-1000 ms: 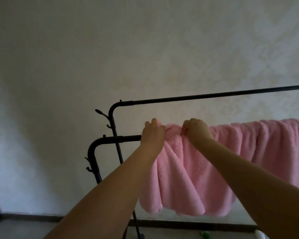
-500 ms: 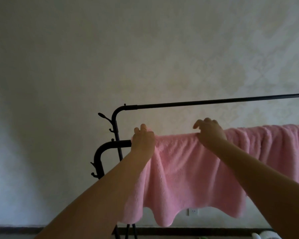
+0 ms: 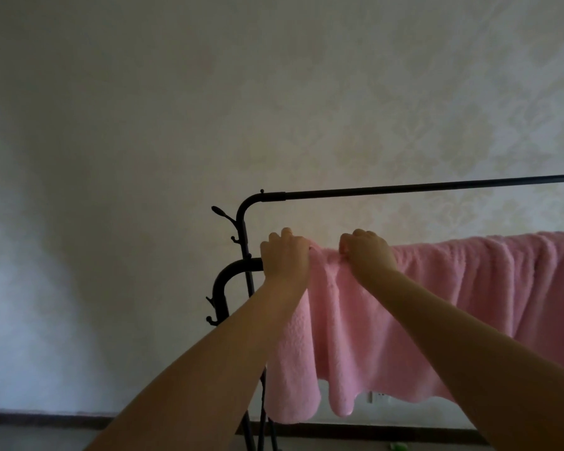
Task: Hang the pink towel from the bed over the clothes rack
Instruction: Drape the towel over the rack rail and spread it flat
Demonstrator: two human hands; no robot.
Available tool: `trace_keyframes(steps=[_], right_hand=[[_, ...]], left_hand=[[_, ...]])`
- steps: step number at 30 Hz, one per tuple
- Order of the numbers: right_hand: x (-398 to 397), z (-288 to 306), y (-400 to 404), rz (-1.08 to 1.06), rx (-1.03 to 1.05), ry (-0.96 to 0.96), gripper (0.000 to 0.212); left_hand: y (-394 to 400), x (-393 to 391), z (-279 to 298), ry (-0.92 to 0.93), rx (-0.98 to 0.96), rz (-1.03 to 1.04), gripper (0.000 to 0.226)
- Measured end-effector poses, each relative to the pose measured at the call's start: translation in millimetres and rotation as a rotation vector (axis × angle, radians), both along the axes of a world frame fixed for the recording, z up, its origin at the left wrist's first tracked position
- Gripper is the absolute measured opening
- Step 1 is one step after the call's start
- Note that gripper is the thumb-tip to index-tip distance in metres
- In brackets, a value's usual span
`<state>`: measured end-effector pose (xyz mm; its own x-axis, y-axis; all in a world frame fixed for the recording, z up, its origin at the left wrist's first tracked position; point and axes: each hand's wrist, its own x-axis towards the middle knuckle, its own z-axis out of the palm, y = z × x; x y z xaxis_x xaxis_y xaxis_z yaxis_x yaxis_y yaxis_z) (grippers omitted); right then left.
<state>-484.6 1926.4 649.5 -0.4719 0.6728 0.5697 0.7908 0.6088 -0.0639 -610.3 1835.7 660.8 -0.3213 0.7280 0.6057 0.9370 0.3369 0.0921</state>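
Towel: your pink towel [image 3: 420, 307] is draped over the lower bar of the clothes rack [image 3: 238, 266], hanging down the near side in soft folds.
Long axis: it runs along that bar, from about 9 o'clock at your hands out toward 3 o'clock, where it leaves the frame. The short side drops straight down to 6 o'clock, with a wavy bottom hem.
Left hand: your left hand [image 3: 285, 257] is curled over the bar right at the towel's left end, fingers closed around the fabric edge and the bar together.
Right hand: your right hand [image 3: 368, 255] sits just beside it at 3 o'clock, knuckles up, fingers closed and bunching a fold of towel on top of the bar.
Gap: the two hands are near each other but not touching, with a small ridge of towel between them.
Rack: the upper bar [image 3: 437, 187] runs bare above the towel, hooks off the left post.
Background: patterned wall [image 3: 274, 109] behind, dark skirting at the floor.
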Motion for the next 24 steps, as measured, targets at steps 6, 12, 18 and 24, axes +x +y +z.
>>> trace_keyframes(steps=[6, 12, 18, 24], right_hand=[[25.2, 3.8, 9.6, -0.233, -0.022, 0.050, 0.014], [-5.9, 7.8, -10.7, -0.058, -0.044, 0.059, 0.026], [-45.6, 1.6, -33.7, 0.218, -0.127, 0.009, 0.026], [-58.1, -1.3, -37.0, 0.098, -0.039, 0.045, 0.017]], left_hand=[[-15.2, -32.5, -1.0, -0.056, 0.037, 0.024, 0.015], [-23.3, -52.1, -10.0, -0.085, 0.053, 0.030, 0.037], [-14.7, -57.4, -5.4, 0.067, 0.079, 0.121, 0.052], [-12.2, -54.2, -0.7, 0.009, 0.029, 0.086, 0.013]])
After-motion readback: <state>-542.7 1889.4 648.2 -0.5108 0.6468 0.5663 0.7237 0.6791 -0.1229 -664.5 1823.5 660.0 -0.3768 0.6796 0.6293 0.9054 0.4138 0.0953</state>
